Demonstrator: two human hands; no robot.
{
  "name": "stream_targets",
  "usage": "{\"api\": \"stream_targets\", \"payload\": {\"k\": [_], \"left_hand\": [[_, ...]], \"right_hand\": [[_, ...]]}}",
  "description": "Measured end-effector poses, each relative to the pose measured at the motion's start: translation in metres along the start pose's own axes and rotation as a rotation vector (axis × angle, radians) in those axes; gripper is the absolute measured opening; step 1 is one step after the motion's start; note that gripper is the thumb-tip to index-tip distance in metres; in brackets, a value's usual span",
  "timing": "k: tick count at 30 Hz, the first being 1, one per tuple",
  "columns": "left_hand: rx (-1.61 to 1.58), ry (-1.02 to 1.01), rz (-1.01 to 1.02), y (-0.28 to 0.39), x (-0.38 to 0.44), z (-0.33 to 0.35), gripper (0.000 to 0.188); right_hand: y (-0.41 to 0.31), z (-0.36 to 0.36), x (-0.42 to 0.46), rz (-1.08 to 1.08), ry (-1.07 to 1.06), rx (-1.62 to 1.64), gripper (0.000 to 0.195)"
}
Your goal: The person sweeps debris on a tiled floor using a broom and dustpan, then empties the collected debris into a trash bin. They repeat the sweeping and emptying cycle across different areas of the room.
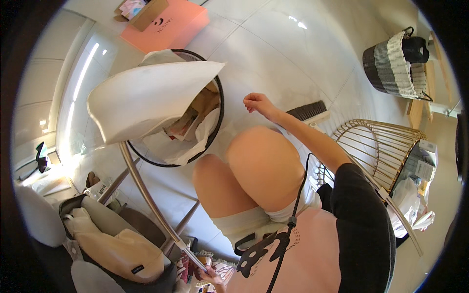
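Observation:
My left hand (pixel 212 277) grips the metal handle (pixel 144 192) of a white dustpan (pixel 154 97) near its lower end in view. The pan is tilted over a round mesh waste bin (pixel 221 110) with a black rim and covers much of its opening. Inside the bin are a whitish plastic liner (pixel 201 141) and crumpled brown paper (pixel 209 99). My right hand (pixel 259 104) is held out just right of the bin, its fingers curled together with nothing visible in them. A broom head (pixel 307 113) with dark bristles lies beyond my right forearm, its long handle (pixel 395 212) slanting past my sleeve.
An orange box (pixel 176 25) carries an open cardboard box (pixel 148 16). A woven basket (pixel 384 69) stands at the far right. Nearer is a gold wire frame (pixel 384 139) beside boxes (pixel 427 161) and plastic bags (pixel 406 201). At lower left, a beige bag (pixel 117 252) rests on a grey chair (pixel 100 280).

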State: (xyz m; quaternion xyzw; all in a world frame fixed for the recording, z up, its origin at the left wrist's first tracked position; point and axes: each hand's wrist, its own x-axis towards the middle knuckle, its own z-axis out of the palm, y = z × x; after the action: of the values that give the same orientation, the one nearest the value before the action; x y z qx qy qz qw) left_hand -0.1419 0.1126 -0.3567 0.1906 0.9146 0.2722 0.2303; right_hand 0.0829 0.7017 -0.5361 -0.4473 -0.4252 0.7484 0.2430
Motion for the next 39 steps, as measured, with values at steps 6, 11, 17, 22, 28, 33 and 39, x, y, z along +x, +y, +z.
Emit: {"api": "stream_targets", "payload": {"k": [6,11,17,22,28,33,39], "left_hand": [[-0.141,-0.011,-0.076,-0.043,0.008,0.022,0.036],[-0.241,-0.197,-0.095,-0.004,0.021,0.025,0.023],[-0.416,-0.259,-0.052,0.083,0.050,0.036,0.015],[-0.428,-0.220,-0.175,0.118,0.057,0.020,0.022],[-0.596,-0.271,-0.230,0.118,0.048,-0.008,0.021],[-0.632,-0.245,-0.189,0.134,0.037,-0.016,0.018],[-0.650,-0.253,-0.201,0.169,0.025,-0.027,0.012]], "right_hand": [[-0.137,0.054,-0.058,-0.322,-0.151,-0.353,0.013],[-0.170,0.102,-0.057,-0.407,-0.280,-0.910,0.016],[-0.162,0.130,-0.052,-0.588,-0.319,-0.773,0.010],[-0.153,0.136,-0.038,-0.550,-0.311,-0.714,0.011],[-0.168,0.140,-0.030,-0.420,-0.364,-0.525,0.012],[-0.190,0.156,-0.032,-0.124,-0.352,-0.801,0.013],[-0.200,0.182,-0.029,-0.596,-0.363,-0.756,0.018]]}}
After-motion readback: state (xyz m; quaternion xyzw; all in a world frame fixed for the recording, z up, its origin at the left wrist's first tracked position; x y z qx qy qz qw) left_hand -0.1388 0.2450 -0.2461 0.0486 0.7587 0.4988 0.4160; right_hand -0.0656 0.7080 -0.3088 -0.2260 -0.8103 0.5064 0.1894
